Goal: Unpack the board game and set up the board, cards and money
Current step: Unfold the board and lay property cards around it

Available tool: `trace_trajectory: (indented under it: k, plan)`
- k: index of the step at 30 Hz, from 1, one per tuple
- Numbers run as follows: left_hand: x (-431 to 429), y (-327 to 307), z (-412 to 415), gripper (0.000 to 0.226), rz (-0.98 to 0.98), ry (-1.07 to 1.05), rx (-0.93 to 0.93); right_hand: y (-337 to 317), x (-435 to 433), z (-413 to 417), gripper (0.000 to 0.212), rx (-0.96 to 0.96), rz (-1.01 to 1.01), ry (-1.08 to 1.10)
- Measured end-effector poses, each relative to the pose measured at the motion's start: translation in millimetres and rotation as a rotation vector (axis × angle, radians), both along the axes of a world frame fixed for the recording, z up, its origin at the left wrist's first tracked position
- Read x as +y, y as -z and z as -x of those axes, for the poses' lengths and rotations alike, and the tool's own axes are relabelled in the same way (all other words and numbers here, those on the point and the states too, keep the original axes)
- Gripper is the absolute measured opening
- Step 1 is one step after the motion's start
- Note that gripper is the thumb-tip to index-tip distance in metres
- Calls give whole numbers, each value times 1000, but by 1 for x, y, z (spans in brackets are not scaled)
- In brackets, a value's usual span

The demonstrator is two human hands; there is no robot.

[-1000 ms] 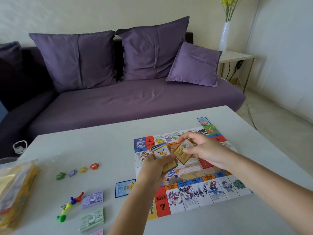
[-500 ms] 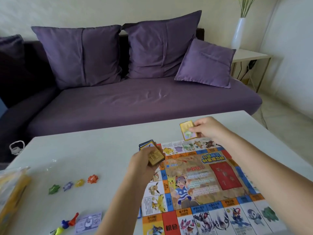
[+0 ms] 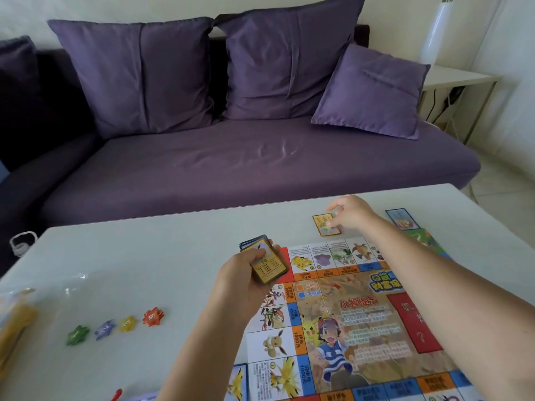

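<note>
— Why does the board (image 3: 362,314) lie flat on the counter (image 3: 144,256), under both arms?
— So all its squares show.
— Why does the left hand (image 3: 243,276) curl tight round the stack of cards (image 3: 265,264)?
— To keep them together, I think, ready to deal.
— And the right hand (image 3: 351,212)?
— Its bent fingers are on one card (image 3: 322,225), lying flat under them, just past the board's far edge. I can't tell if they pinch it or only touch it.
</note>
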State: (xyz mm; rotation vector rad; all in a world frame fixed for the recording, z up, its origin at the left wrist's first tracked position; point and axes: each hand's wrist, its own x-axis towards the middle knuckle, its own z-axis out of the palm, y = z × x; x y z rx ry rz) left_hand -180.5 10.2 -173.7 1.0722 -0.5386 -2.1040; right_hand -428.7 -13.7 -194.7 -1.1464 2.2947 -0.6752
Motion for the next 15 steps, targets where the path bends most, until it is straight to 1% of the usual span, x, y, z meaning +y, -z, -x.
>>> trace_trajectory:
  k: [5, 12, 15]
  plan:
    - [0, 1, 0, 35, 1, 1, 23, -2, 4, 7, 40, 2, -27, -80]
    - [4, 3, 3, 36, -2, 5, -39, -1, 10, 8, 41, -10, 0, -104]
    - [5, 4, 3, 36, -1, 9, -36, -1, 11, 7, 42, -11, -1, -107]
